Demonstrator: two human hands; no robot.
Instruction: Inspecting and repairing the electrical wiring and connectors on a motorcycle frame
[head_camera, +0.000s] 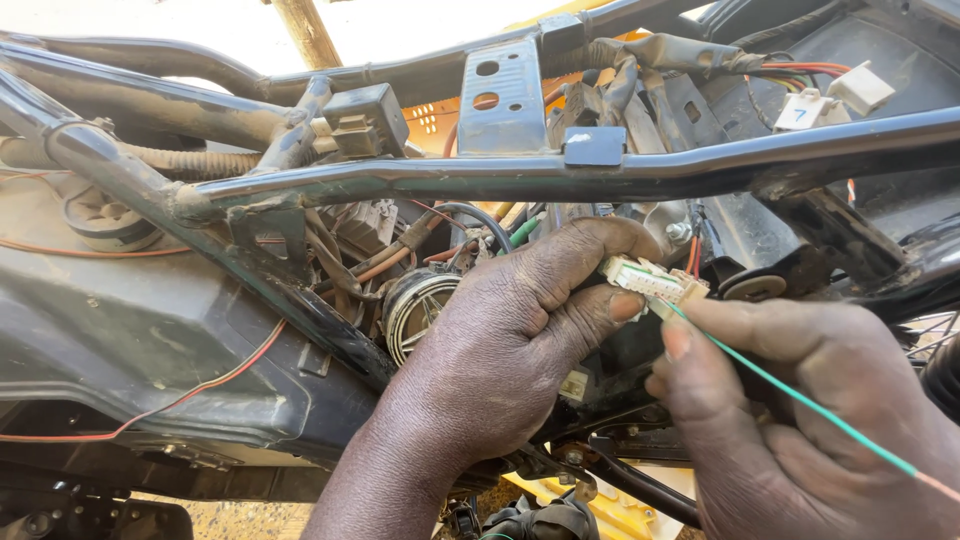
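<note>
Hands: your right hand, lower right of the frame, is closed in a pinch on the green wire, thumb up near the plug. Your left hand, centre, is curled shut around the white plug, thumb under, fingers over.
Plug: centre-right of the frame, just below the frame tube, its open face turned toward your right hand.
Wire: it runs from the plug's end down to the lower right edge, taut and thin.
Risk, wire: pull too hard or at an angle and, I judge, its end could slip out of the plug or bend at the mouth.
Risk, grip: your left fingers cover most of the plug, so you may not see which slot the wire meets.
Risk, loom: the taped bundle and loose connectors, upper right, hang close above; a jerk of the elbow could snag them.
Risk, red wire: the red wire, lower left, lies slack over the black cover; leaning there could catch it.
Far: dusty hose, upper left, well apart from your hands.
</note>
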